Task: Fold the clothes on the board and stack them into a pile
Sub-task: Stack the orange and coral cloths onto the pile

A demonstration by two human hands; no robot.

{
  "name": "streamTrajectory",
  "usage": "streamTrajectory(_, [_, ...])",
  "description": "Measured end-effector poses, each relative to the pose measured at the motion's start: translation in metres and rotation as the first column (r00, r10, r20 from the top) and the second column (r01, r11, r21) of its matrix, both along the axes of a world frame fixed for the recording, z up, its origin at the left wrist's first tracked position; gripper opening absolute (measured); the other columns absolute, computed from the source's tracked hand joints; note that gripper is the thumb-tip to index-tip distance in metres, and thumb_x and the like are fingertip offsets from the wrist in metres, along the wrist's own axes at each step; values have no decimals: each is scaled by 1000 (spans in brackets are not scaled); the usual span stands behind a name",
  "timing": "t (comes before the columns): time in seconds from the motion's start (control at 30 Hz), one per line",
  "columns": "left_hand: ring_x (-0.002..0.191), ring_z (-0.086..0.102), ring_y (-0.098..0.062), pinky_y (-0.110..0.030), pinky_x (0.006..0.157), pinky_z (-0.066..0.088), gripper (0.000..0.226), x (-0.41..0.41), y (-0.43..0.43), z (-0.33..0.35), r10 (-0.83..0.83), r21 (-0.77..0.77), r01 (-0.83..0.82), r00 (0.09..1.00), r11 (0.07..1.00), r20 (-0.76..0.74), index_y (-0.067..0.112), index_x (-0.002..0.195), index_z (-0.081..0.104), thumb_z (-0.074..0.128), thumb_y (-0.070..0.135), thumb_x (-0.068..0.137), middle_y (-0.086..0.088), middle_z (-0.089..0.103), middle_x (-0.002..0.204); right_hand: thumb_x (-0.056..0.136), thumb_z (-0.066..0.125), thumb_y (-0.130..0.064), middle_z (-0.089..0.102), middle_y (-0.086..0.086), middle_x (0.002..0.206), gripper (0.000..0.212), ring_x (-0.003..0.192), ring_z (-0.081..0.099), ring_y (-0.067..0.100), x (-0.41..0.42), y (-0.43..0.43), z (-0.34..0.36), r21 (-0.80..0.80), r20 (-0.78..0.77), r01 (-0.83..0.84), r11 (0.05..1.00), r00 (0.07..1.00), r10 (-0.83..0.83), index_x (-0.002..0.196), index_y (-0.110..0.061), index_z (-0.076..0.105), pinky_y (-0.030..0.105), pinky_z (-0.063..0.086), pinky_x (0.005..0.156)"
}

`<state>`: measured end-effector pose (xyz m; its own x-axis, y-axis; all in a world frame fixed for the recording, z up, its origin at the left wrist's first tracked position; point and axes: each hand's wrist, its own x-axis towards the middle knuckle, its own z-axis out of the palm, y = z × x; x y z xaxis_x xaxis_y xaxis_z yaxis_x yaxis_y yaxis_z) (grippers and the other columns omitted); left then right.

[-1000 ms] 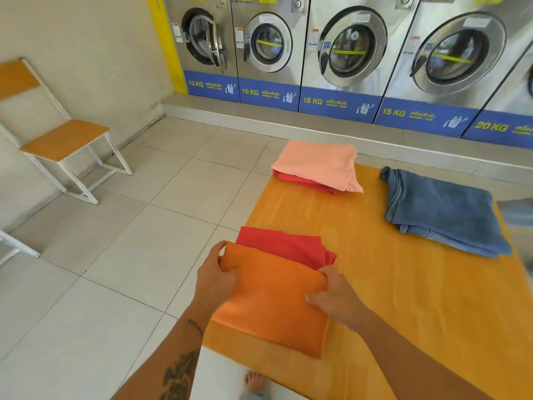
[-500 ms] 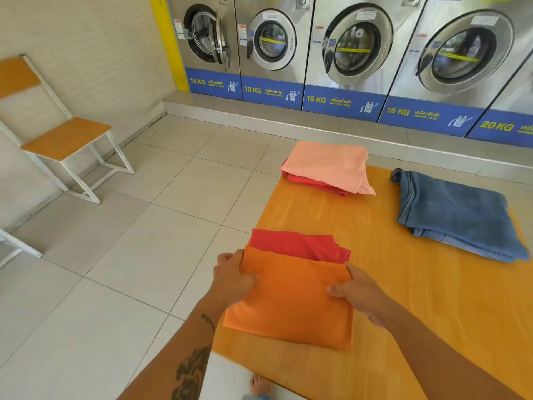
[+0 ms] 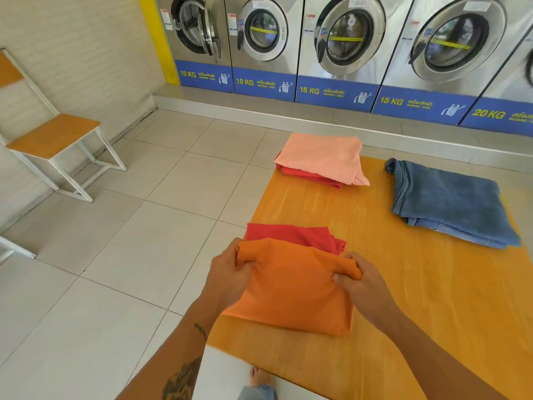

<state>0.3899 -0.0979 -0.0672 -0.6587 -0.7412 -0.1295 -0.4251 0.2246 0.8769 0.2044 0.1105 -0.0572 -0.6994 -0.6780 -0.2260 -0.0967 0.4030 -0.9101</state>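
An orange cloth (image 3: 291,290), folded, lies at the near left of the wooden board (image 3: 432,298). My left hand (image 3: 227,272) grips its far left corner and my right hand (image 3: 360,281) grips its far right corner, lifting the far edge. Under it, a folded red cloth (image 3: 288,233) shows at the far side. A peach cloth (image 3: 320,157) sits on another red piece at the board's far left. Folded blue jeans (image 3: 450,203) lie at the far right.
A row of washing machines (image 3: 346,47) stands on a step beyond the board. A wooden chair with a white frame (image 3: 54,137) is at the left wall. Tiled floor (image 3: 129,241) lies to the left. A bare foot (image 3: 258,376) shows below the board's near edge.
Both hands went from resting flat at the orange cloth's far corners to gripping them, and the far edge has lifted and bunched. The view has shifted slightly.
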Motion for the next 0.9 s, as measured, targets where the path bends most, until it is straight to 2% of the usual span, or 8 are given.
streamTrajectory(0.07, [82,63,-10,-26,68,49,22,-3,2,0,-69,57,66,996,996,59,36,106,54,57,21,90,12,67,92,85,67,-7,63,19,97,14,83,61,25,0,4,-5,15,121,33,999,992,-34,94,-14,60,40,48,72])
streamTrajectory(0.13, [79,60,-12,-30,67,50,21,-9,4,-4,-118,12,118,984,993,134,36,98,50,61,23,86,11,64,89,83,71,-8,65,10,102,30,92,64,22,4,4,-7,29,187,9,1000,982,-15,105,-24,59,45,55,80])
streamTrajectory(0.2, [91,57,-18,-39,76,53,24,-14,5,-9,-81,-61,94,977,994,198,32,98,49,63,22,81,5,60,98,80,75,-9,63,0,110,51,99,64,20,7,0,-5,34,174,-8,999,985,2,117,-37,54,47,58,83])
streamTrajectory(0.33, [111,45,-31,-48,93,46,49,-18,5,-19,71,-181,1,916,983,394,25,128,44,59,32,82,-6,49,121,78,78,-16,54,-9,122,79,106,60,15,12,-4,-5,73,130,-34,997,991,25,136,-46,35,46,56,89])
streamTrajectory(0.47, [94,55,-25,-34,70,46,54,-14,9,-19,116,-82,-91,918,992,380,25,134,37,60,35,86,-8,49,117,82,77,-17,40,-13,135,99,119,49,14,17,-4,-8,97,105,-55,994,993,45,150,-45,11,41,47,101])
streamTrajectory(0.6, [81,62,-22,-37,66,55,55,-11,9,-15,164,-93,-140,924,986,344,37,129,39,60,29,79,-2,58,102,84,73,-9,32,-17,138,105,116,44,9,19,-4,-8,84,40,-68,994,997,65,152,-44,0,30,43,94])
streamTrajectory(0.7, [82,62,-20,-40,70,57,54,-9,15,-10,196,-90,-177,931,980,309,39,126,42,58,23,77,0,58,97,85,68,-1,36,-16,138,101,116,47,10,20,-6,-4,46,-14,-53,998,998,54,152,-43,5,30,43,92])
streamTrajectory(0.9, [97,59,-21,-34,77,52,56,-2,18,-14,241,-68,-232,932,970,272,26,132,51,58,13,78,0,60,109,88,61,0,38,-15,146,97,126,46,11,27,-8,3,-20,-154,-75,997,986,71,150,-52,8,41,41,108])
